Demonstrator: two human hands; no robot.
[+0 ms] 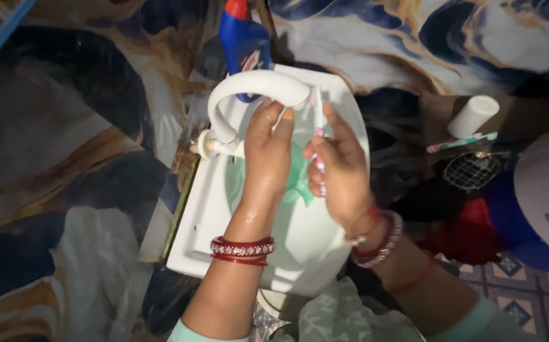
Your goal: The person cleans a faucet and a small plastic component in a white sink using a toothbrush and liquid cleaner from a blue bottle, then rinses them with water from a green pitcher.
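Here right hand [341, 174] grips toothbrush [318, 120]; left hand [268, 149] touches white tap [255, 88].

Blue bottle [244, 39] top cut by frame edge; basin [325, 253] drain hidden under hands; toothbrush [318, 120] bristles blurred.

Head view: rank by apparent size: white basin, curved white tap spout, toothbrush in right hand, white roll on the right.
1. White basin
2. Curved white tap spout
3 and 4. Toothbrush and white roll: unsure; the right hand hides part of the brush.
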